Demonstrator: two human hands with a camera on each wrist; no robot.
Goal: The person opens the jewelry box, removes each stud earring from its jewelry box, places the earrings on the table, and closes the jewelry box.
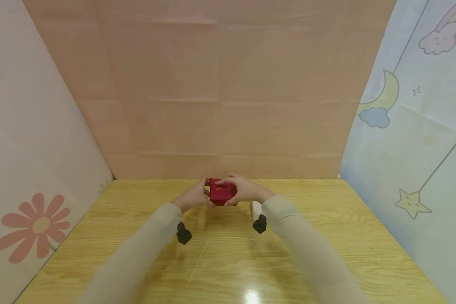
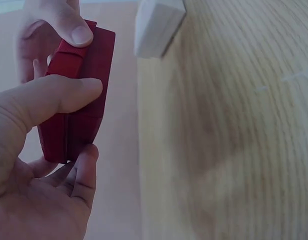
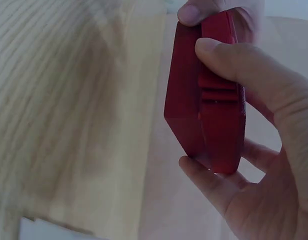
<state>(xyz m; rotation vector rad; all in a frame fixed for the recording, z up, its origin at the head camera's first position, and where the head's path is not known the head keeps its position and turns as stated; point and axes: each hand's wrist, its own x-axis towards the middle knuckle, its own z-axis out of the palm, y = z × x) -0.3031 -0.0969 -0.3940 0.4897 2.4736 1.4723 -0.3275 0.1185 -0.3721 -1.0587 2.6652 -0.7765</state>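
A small red gift box (image 1: 220,195) with gold lettering on its lid is held up near the table's far edge. My left hand (image 1: 196,196) grips its left side, the thumb (image 2: 76,95) lying along the front. From the right, my right hand (image 1: 245,188) grips the other side, with its thumb (image 3: 219,55) across the front and fingers curled beneath. A seam between lid and base runs along the box (image 3: 209,120), and the two parts sit together. In the left wrist view the box (image 2: 86,65) stands close over the table's edge.
A white block-like box (image 1: 256,210) lies on the wooden table (image 1: 144,261) under the right wrist. Nearer to me are small metallic pieces (image 1: 253,242) and a thin pale line like a chain (image 1: 199,262). A peach backdrop (image 1: 220,105) rises behind the table, with patterned side panels.
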